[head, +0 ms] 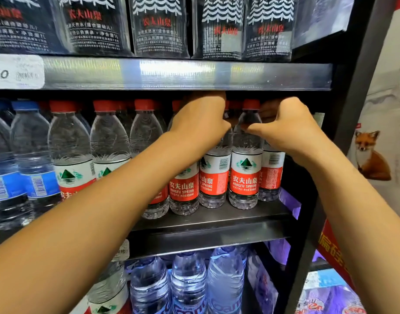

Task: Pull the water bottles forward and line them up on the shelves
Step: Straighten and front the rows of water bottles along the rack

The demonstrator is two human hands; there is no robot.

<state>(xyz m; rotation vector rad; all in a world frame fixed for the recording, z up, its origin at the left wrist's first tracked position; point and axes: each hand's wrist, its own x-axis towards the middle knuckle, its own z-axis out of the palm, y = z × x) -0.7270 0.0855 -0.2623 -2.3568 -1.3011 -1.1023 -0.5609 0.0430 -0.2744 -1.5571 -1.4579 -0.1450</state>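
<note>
Clear water bottles with red caps and red-and-white labels stand in rows on the middle shelf [208, 219]. My left hand [201, 118] reaches in over the tops and curls around the upper part of a red-label bottle [213, 177]; its fingertips are hidden behind the bottles. My right hand [285, 125] grips behind the neck of the rightmost bottles, its thumb pressed on the shoulder of the front red-cap bottle [245, 168]. One more bottle [271, 175] stands behind it at the right end.
Blue-cap bottles [29, 155] fill the shelf's left end. Tall black-label bottles [158, 26] stand on the upper shelf, whose price rail [183, 73] hangs just above my hands. Bluish bottles [187, 282] sit below. A black upright [350, 87] bounds the right side.
</note>
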